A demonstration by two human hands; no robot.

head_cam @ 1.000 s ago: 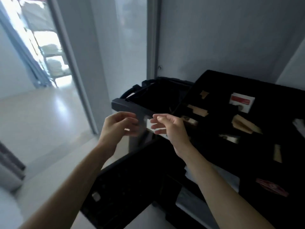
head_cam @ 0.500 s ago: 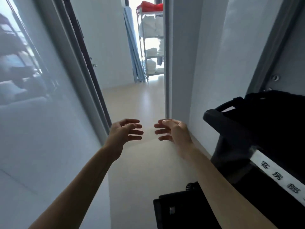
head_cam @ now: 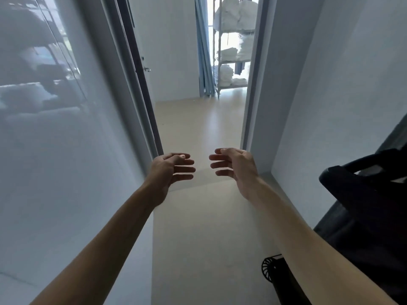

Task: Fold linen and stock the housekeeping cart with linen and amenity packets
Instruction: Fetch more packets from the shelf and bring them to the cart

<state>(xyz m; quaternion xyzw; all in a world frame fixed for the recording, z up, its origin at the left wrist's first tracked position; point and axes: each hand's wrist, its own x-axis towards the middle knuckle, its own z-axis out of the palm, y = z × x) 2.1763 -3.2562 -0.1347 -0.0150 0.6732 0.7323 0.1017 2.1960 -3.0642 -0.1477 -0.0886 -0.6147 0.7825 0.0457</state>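
My left hand (head_cam: 170,167) and my right hand (head_cam: 234,165) are held out in front of me over the pale floor, palms facing each other, fingers apart, nothing in either. The black housekeeping cart (head_cam: 363,194) stands at the right edge, only its end and handle showing. Far ahead, through a doorway, a metal shelf rack (head_cam: 233,47) holds stacks of folded white linen.
A narrow corridor runs ahead between a glossy pale wall (head_cam: 55,150) on the left and a white wall (head_cam: 330,84) on the right. A dark sliding door edge (head_cam: 141,89) borders the doorway. One black cart wheel (head_cam: 269,268) sits low right. Blue curtains (head_cam: 204,51) hang beside the rack.
My view has swung left from the cart's top tray to the corridor and linen rack. The cart has slid to the right edge. Both hands stay raised and empty, now farther apart.
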